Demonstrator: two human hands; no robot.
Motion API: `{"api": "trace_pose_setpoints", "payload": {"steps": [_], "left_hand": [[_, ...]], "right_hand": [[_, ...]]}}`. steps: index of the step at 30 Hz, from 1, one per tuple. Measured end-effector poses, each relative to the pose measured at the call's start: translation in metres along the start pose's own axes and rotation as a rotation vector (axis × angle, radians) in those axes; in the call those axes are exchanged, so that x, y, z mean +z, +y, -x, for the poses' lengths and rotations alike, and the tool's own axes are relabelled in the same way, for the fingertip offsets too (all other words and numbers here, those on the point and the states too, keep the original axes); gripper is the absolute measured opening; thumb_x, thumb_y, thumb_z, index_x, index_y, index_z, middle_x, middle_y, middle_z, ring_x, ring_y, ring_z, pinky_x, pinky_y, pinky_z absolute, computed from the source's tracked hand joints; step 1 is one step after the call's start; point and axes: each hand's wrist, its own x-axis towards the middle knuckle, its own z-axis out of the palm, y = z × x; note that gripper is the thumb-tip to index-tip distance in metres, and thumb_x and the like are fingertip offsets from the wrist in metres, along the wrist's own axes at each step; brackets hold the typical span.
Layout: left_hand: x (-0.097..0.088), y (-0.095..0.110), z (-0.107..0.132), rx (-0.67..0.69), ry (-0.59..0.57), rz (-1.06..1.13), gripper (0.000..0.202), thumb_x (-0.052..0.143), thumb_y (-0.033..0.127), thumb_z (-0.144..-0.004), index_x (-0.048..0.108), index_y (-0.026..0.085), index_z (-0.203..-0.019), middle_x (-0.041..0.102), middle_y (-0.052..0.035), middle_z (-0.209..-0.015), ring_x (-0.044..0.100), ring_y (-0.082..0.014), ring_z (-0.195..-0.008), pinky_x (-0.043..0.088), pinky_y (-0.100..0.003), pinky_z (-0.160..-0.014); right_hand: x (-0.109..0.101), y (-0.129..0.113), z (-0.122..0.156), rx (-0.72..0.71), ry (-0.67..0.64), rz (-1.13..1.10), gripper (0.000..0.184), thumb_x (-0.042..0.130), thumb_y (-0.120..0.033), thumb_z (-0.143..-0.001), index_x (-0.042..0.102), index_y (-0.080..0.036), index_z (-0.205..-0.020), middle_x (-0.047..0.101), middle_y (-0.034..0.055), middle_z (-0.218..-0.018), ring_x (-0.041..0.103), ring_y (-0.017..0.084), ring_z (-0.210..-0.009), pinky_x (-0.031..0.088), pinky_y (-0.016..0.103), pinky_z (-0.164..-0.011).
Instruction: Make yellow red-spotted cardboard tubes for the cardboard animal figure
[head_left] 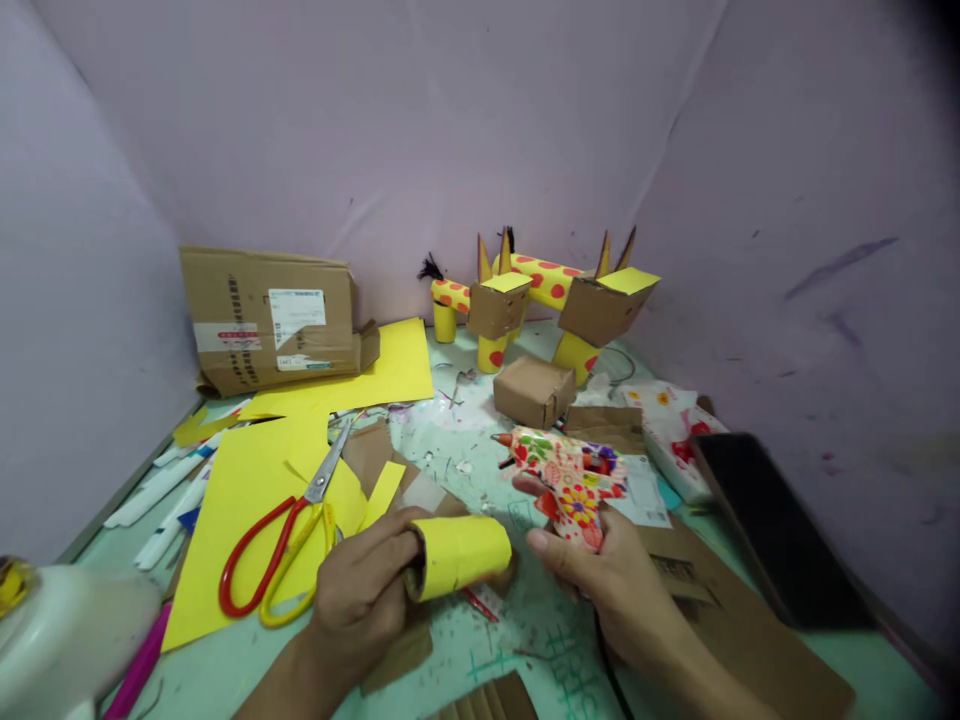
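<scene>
My left hand (361, 590) grips a cardboard tube wrapped in yellow paper (466, 552), with fingers inside its open end. A flower-patterned hot glue gun (574, 485) is in my right hand (611, 570), its orange-tipped nozzle pointing left, above and to the right of the tube. My fingers wrap round its handle, and a dark cord hangs below. Scissors with one red and one yellow handle loop (289, 555) lie left of my left hand on yellow paper (225, 520). Beyond the glue gun sits a small brown cardboard box (534, 390).
Two yellow, red-spotted cardboard animals (501, 310) (607, 305) stand at the back. A large cardboard piece with labels (270, 325) leans on the wall. Markers (169, 490) lie at left, a white container (82, 630) at front left. A phone (772, 530) stands tilted at right.
</scene>
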Motion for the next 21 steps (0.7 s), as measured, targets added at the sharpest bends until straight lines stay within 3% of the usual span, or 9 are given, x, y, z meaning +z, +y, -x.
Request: {"api": "trace_pose_setpoints", "payload": {"steps": [3, 5, 10, 12, 15, 17, 19, 21], "left_hand": [[0.002, 0.004, -0.002, -0.038, 0.064, -0.023, 0.027, 0.043, 0.002, -0.075, 0.066, 0.014, -0.074, 0.073, -0.0087, -0.080, 0.070, -0.0136, -0.072, 0.052, -0.013, -0.066], [0.004, 0.005, -0.002, -0.056, 0.059, 0.003, 0.027, 0.043, 0.002, -0.076, 0.067, 0.014, -0.075, 0.073, -0.0079, -0.080, 0.070, -0.0132, -0.071, 0.052, -0.013, -0.065], [0.009, 0.004, 0.000, -0.041, -0.072, 0.157, 0.033, 0.042, 0.002, -0.077, 0.069, 0.016, -0.090, 0.072, -0.0087, -0.095, 0.068, -0.0155, -0.084, 0.053, -0.018, -0.074], [0.007, 0.004, 0.002, -0.148, -0.034, 0.203, 0.032, 0.044, 0.004, -0.077, 0.070, 0.018, -0.090, 0.069, -0.0089, -0.100, 0.066, -0.0181, -0.090, 0.052, -0.022, -0.078], [0.002, 0.006, 0.002, -0.451, 0.037, 0.336, 0.017, 0.052, 0.015, -0.076, 0.069, 0.018, -0.077, 0.067, -0.0064, -0.087, 0.065, -0.0187, -0.080, 0.051, -0.023, -0.066], [0.000, 0.010, 0.001, -0.606, -0.038, 0.458, 0.016, 0.055, 0.025, -0.077, 0.067, 0.017, -0.069, 0.064, -0.0044, -0.073, 0.061, -0.0175, -0.069, 0.048, -0.023, -0.057], [0.001, 0.013, 0.001, -0.687, -0.138, 0.523, 0.022, 0.057, 0.033, -0.078, 0.066, 0.016, -0.065, 0.061, -0.0032, -0.064, 0.057, -0.0164, -0.062, 0.043, -0.023, -0.053], [0.004, 0.015, 0.001, -0.751, -0.166, 0.539, 0.027, 0.060, 0.036, -0.075, 0.064, 0.015, -0.058, 0.056, -0.0015, -0.057, 0.051, -0.0142, -0.056, 0.039, -0.023, -0.051]], "right_hand": [[0.003, -0.001, 0.001, 0.067, -0.121, -0.065, 0.028, 0.071, -0.035, -0.064, 0.059, -0.015, -0.080, 0.048, -0.0074, -0.043, 0.042, 0.009, -0.040, 0.032, 0.020, -0.039], [0.006, -0.002, 0.003, 0.113, -0.161, -0.097, 0.027, 0.070, -0.036, -0.064, 0.055, -0.015, -0.073, 0.049, -0.0069, -0.043, 0.041, 0.008, -0.038, 0.030, 0.019, -0.037], [0.011, 0.000, 0.002, 0.162, -0.060, -0.097, 0.025, 0.070, -0.030, -0.060, 0.049, -0.018, -0.064, 0.050, -0.0069, -0.041, 0.040, 0.007, -0.036, 0.029, 0.018, -0.037], [0.010, 0.001, 0.000, 0.153, 0.001, -0.101, 0.025, 0.071, -0.029, -0.058, 0.049, -0.019, -0.063, 0.048, -0.0080, -0.040, 0.038, 0.007, -0.035, 0.027, 0.019, -0.036], [0.011, 0.004, -0.002, 0.146, 0.052, -0.108, 0.026, 0.072, -0.029, -0.057, 0.048, -0.020, -0.062, 0.045, -0.0087, -0.039, 0.037, 0.008, -0.035, 0.027, 0.019, -0.035], [0.012, 0.004, -0.001, 0.161, 0.043, -0.115, 0.027, 0.073, -0.029, -0.056, 0.049, -0.019, -0.062, 0.045, -0.0088, -0.038, 0.036, 0.007, -0.034, 0.026, 0.019, -0.035], [0.013, 0.004, 0.000, 0.180, 0.020, -0.123, 0.027, 0.073, -0.030, -0.057, 0.049, -0.018, -0.063, 0.044, -0.0090, -0.039, 0.035, 0.007, -0.034, 0.026, 0.019, -0.035], [0.014, 0.003, 0.002, 0.192, 0.000, -0.118, 0.028, 0.073, -0.032, -0.058, 0.049, -0.018, -0.064, 0.044, -0.0089, -0.040, 0.034, 0.007, -0.035, 0.026, 0.019, -0.035]]}}
